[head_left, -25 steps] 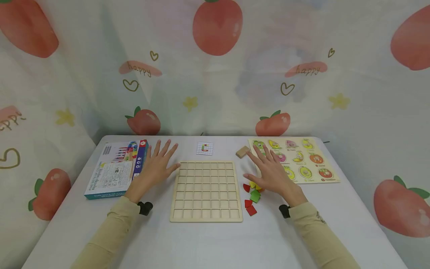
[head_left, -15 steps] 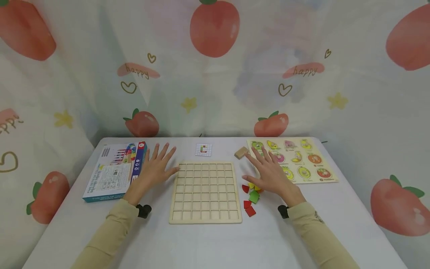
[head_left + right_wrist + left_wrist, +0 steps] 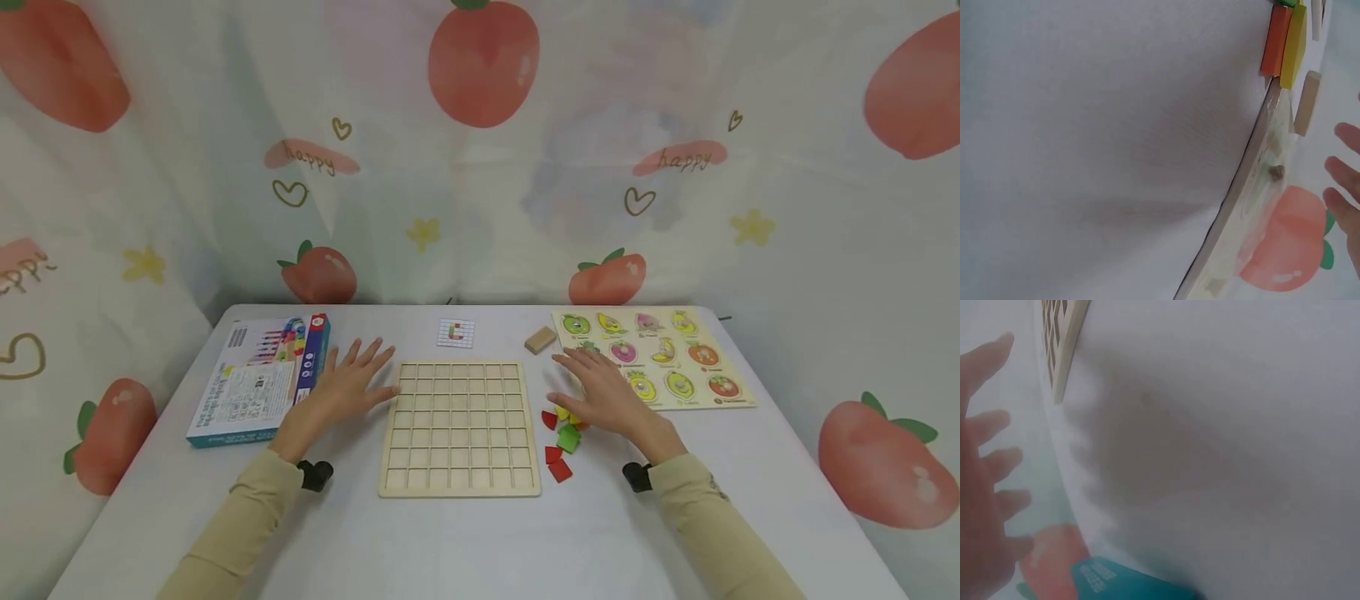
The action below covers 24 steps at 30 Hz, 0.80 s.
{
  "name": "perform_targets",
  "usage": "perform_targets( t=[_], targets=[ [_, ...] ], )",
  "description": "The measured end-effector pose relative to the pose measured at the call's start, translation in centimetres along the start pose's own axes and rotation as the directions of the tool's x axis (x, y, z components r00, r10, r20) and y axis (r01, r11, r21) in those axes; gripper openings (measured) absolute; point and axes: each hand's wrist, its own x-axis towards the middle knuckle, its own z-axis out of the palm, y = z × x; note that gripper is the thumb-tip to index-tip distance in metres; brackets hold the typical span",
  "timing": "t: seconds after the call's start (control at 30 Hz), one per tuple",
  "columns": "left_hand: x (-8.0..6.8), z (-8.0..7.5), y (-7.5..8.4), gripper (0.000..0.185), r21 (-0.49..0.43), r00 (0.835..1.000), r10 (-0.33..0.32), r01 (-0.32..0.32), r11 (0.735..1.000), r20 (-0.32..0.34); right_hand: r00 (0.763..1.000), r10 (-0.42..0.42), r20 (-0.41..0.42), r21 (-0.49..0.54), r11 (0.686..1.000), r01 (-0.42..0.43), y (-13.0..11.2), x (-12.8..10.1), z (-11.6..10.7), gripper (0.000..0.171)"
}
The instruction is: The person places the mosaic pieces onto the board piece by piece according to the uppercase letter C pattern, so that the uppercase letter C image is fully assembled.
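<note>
My left hand [image 3: 342,396] hovers with spread fingers between the blue-and-white toy box [image 3: 251,379] and a wooden grid board [image 3: 460,429]. Its thumb points at the board's upper left edge, and in the left wrist view a shadow lies under the hand. My right hand [image 3: 609,396] is held over the near left part of the fruit puzzle board [image 3: 731,367], fingers apart and holding nothing. Just left of it lie loose coloured tiles: red tiles [image 3: 559,471], a green tile [image 3: 568,438] and yellow ones [image 3: 562,412], partly hidden by the hand.
A small pattern card [image 3: 456,333] lies behind the grid board. A plain wooden block [image 3: 540,339] sits left of the fruit puzzle's far corner. Behind the white table [image 3: 465,550] hangs a curtain [image 3: 480,192] printed with fruit.
Both hands have lowered slightly, their fingertips coming nearer to me and uncovering more of the fruit puzzle. The board, tiles, card and box have stayed in place.
</note>
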Motion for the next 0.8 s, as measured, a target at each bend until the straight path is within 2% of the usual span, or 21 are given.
perform_targets(
  t=[0.17, 0.3, 0.57, 0.8],
  targets=[
    [-0.4, 0.2, -0.3, 0.085, -0.130, 0.988, 0.014, 0.006, 0.991, 0.153, 0.997, 0.041, 0.068, 0.166, 0.985, -0.052, 0.5, -0.4, 0.3, 0.047],
    [-0.8, 0.3, -0.7, 0.093, -0.193, 0.972, 0.020, 0.026, 0.981, 0.234, 0.994, 0.036, 0.099, 0.198, 0.979, -0.055, 0.9, -0.6, 0.5, 0.033],
    [-1.4, 0.3, -1.0, 0.103, -0.211, 0.962, 0.006, 0.053, 0.976, 0.272, 0.985, 0.050, 0.164, 0.221, 0.972, -0.086, 1.2, -0.6, 0.3, 0.031],
    [-1.6, 0.7, -1.1, 0.103, -0.184, 0.961, 0.016, 0.037, 0.982, 0.276, 0.981, 0.036, 0.188, 0.213, 0.974, -0.076, 1.2, -0.5, 0.4, 0.029]
  ],
)
